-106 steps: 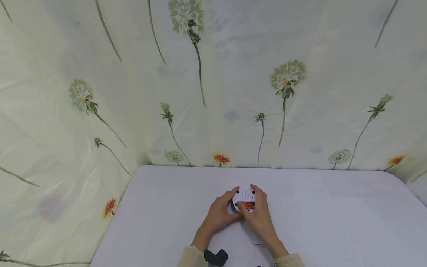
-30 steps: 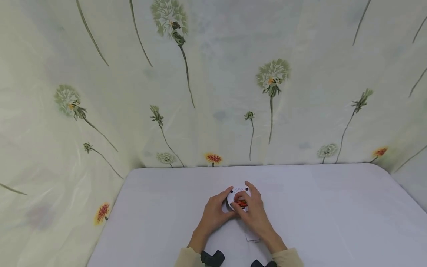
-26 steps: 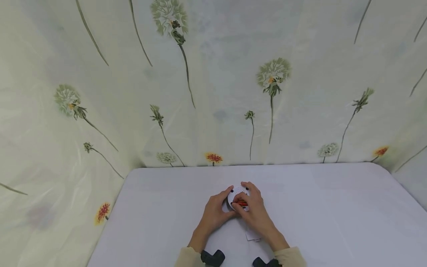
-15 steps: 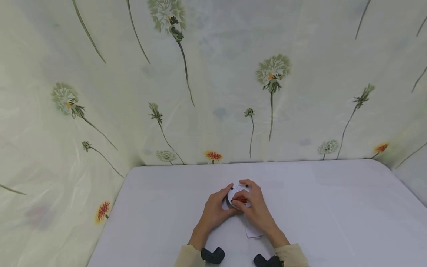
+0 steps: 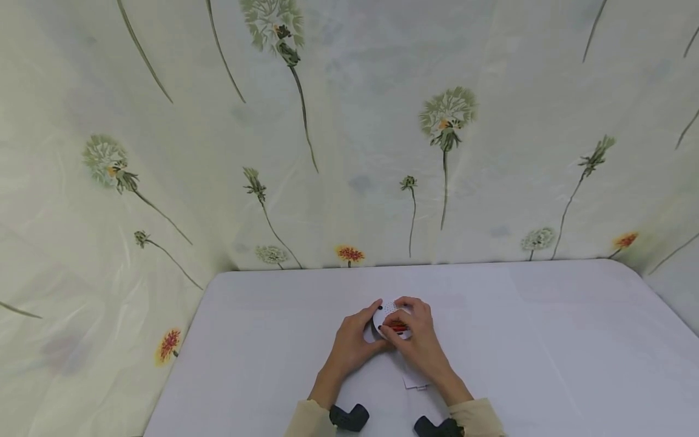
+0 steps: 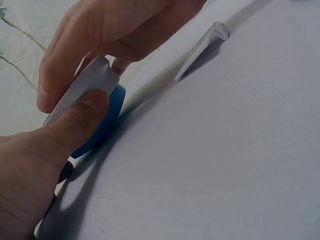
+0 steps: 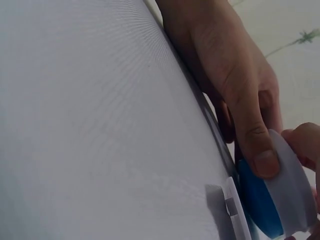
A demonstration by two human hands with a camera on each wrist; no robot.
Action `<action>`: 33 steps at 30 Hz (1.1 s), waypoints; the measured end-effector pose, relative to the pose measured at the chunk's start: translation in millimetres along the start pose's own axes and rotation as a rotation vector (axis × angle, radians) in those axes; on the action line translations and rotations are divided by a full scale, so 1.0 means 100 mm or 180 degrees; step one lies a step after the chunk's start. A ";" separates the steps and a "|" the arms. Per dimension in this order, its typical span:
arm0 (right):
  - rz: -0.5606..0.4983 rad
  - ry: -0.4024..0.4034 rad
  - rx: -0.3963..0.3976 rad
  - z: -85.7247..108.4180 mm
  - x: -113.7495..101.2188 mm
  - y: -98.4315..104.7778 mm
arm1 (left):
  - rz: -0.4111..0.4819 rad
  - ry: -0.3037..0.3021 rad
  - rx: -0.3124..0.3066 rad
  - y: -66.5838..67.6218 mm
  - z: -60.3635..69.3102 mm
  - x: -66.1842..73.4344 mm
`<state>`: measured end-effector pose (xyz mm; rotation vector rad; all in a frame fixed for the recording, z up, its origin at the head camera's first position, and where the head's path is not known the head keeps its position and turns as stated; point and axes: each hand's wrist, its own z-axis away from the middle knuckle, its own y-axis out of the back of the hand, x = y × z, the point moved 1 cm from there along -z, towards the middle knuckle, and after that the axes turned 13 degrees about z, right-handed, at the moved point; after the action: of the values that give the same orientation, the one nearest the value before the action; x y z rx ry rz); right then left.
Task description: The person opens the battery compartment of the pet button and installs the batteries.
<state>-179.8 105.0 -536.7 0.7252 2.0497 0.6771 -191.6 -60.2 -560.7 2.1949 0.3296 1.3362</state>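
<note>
A round white battery-powered device point(image 5: 389, 309) with speaker holes and black feet is held tilted above the table, its blue side point(image 7: 257, 200) facing down. My left hand point(image 5: 352, 340) grips its left edge, fingers at the far side and thumb point(image 6: 82, 117) at the near side. My right hand point(image 5: 417, 340) has its thumb and index finger bent in around the red-orange batteries point(image 5: 397, 326) in the open compartment; its other fingers lie near the device's right edge. Fingers partly cover the batteries. Below, a small white battery cover point(image 5: 416, 383) with a tab lies on the table.
The white table point(image 5: 262, 340) extends to both sides, and a curtain point(image 5: 377, 139) printed with dandelions hangs behind its far edge. Black wrist-worn pieces point(image 5: 349, 418) sit at the cuffs of the beige sleeves point(image 5: 310, 420).
My right index finger has bent in from the device's far edge to the batteries, where the thumb was pressing. My left hand keeps its grip. The head view has shifted slightly.
</note>
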 end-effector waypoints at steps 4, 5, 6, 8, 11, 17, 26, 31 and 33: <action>-0.0041 -0.0338 -0.0100 0.01 0.00 -0.03 | -0.0057 -0.0104 0.0036 0.00 -0.02 0.01; -0.0081 -0.0434 -0.0135 0.01 0.00 -0.03 | -0.0076 -0.0114 0.0044 0.00 -0.02 0.02; -0.0129 -0.0523 -0.0172 0.01 -0.01 -0.04 | -0.0096 -0.0118 0.0049 0.00 -0.02 0.02; -0.0215 -0.0661 -0.0221 0.01 -0.03 -0.03 | -0.0113 -0.0092 0.0050 0.00 -0.02 0.03; -0.0276 -0.0789 -0.0268 0.00 -0.04 -0.02 | -0.0089 -0.0027 0.0030 0.00 -0.03 0.03; -0.0377 -0.0940 -0.0393 -0.02 -0.01 -0.02 | -0.0024 0.0033 -0.0015 0.01 -0.04 0.04; -0.0455 -0.1169 -0.0682 -0.01 0.03 -0.01 | 0.0042 0.0016 0.0001 0.00 -0.03 0.02; -0.0367 -0.1057 -0.0656 0.03 0.02 -0.02 | 0.0069 -0.0060 -0.0036 0.00 -0.01 0.00; -0.0303 -0.0994 -0.0629 0.04 0.01 -0.02 | 0.0041 -0.0082 -0.0055 0.00 -0.01 0.00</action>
<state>-177.8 104.8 -540.7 0.5753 1.6946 0.6562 -191.9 -60.1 -560.1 2.2015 0.2934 1.3118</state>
